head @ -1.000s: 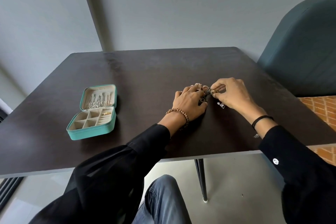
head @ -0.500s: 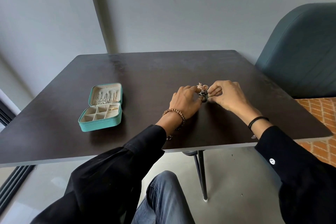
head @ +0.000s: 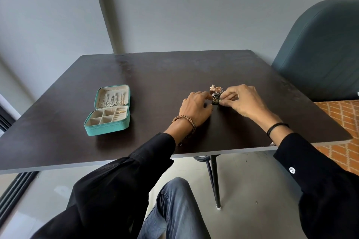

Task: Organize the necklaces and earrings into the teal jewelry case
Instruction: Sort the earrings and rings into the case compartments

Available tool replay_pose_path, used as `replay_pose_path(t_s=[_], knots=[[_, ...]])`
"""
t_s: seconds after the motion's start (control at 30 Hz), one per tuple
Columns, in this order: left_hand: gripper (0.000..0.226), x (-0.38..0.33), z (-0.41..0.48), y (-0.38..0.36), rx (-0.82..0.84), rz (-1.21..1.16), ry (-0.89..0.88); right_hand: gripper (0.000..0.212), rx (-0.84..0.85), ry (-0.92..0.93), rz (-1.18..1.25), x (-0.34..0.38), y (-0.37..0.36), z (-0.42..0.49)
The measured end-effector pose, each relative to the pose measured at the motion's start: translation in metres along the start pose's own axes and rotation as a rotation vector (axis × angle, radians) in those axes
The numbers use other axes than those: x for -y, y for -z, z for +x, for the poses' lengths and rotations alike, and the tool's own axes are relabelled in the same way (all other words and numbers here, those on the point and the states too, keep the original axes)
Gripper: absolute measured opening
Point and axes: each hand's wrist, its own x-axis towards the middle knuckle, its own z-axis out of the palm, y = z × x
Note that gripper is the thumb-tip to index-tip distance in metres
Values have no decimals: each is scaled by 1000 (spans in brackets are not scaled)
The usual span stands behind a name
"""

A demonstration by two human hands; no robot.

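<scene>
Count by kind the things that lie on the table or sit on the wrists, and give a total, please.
teal jewelry case: 1
jewelry cluster: 1 (its pieces are too tangled to count)
beaded bracelet: 1
black wristband: 1
Total: 4

table (head: 155,75) – dark matt wood-look | jewelry case (head: 108,128) – teal textured cover, cream cloth lining

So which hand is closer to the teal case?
Left. The left hand is right of the case, with bare table between them. The right hand is farther right, past the jewelry that both hands pinch.
</scene>
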Motion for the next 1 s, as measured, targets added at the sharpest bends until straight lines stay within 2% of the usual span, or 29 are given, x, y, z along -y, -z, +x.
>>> replay_pose_path(t_s=[0.27, 0.67, 0.83, 1.0], knots=[[27, 0, -1, -2, -11, -20, -3, 18, -1, 54, -42, 0, 4, -5], [29, -3, -4, 0, 4, -1, 7, 28, 128, 59, -148, 8, 6, -12], [29, -4, -6, 1, 4, 1, 5, 24, 104, 76, -122, 9, 4, -14], [31, -6, -8, 5, -35, -18, -10, 26, 12, 105, -58, 10, 5, -18]])
